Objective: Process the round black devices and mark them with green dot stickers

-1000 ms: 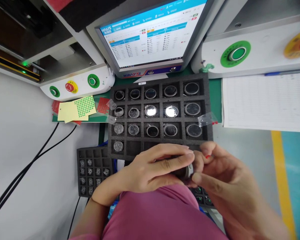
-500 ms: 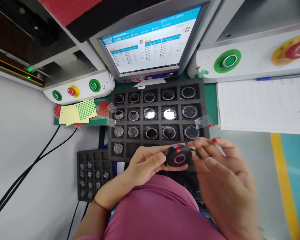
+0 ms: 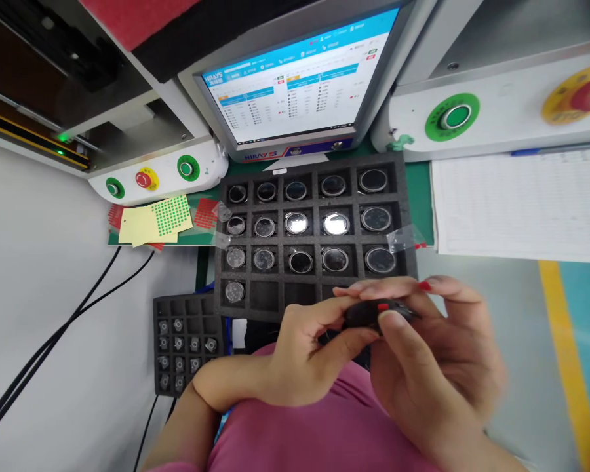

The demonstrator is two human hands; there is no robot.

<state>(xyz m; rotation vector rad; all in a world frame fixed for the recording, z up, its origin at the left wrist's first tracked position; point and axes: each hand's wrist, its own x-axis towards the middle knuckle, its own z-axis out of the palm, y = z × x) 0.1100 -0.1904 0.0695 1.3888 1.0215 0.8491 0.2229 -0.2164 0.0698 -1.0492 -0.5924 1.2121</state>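
A black round smartwatch body (image 3: 361, 316) with a small red piece of tape (image 3: 383, 307) on it is held between both hands above the front of the foam tray (image 3: 406, 196). My left hand (image 3: 307, 357) pinches its left side between thumb and fingers. My right hand (image 3: 432, 360) closes on its right side, the thumb pressed near the red tape and the fingers behind. Another red bit (image 3: 425, 286) shows at a right-hand finger. The watch is seen nearly edge-on, and the fingers hide much of it. Several round watch faces (image 3: 301, 261) sit in the tray's compartments.
A smaller foam tray (image 3: 158, 328) with small parts stands lower left. Behind are a monitor (image 3: 295, 85) and control panels with a green button (image 3: 456, 116) and red stop button (image 3: 143, 179). Yellow sticker sheets (image 3: 137, 223) lie left, paper sheets (image 3: 516, 203) right.
The watch has tilted from showing its round back to nearly edge-on and shifted slightly right. My right hand has closed onto it; the pale slim piece seen by its fingers no longer shows.
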